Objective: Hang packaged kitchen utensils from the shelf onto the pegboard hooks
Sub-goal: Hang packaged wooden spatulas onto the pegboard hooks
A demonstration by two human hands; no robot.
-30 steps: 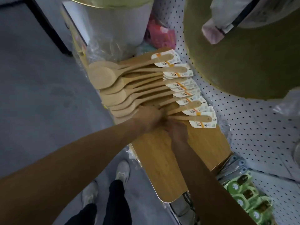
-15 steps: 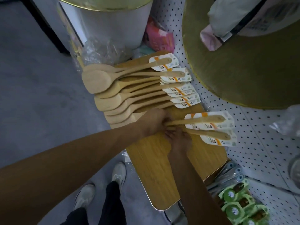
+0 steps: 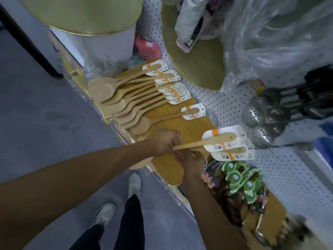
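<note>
Left hand: the left hand (image 3: 163,141) has its fingers curled round the handle of the upper held spoon (image 3: 203,142), gripping it at mid-length above the wooden board (image 3: 182,127).
Right hand: the right hand (image 3: 191,160) sits just beneath, fingers closed on the handle of the lower held spoon (image 3: 234,151); most of that handle is hidden by the upper one and by the hand.
Held spoons: both point their carded handle ends toward the pegboard (image 3: 225,103), the white header cards lying over its edge; their bowls are hidden under the hands and forearms.
Spoon row: the remaining spoons (image 3: 137,98) lie fanned on the board on the shelf, and one single spoon (image 3: 167,118) lies apart between the row and the hands.
Hooks: metal skimmers (image 3: 266,114) hang on the pegboard to the right; no free hook is plainly visible.
Step in hand: probably the lift-off, two packaged spoons drawn from the shelf stock and carried toward the pegboard.
Next move: it calls for finding a bare hook, squaring each card's hang hole to the hook tip, and sliding one card on at a time; two cards stacked may snag.
</note>
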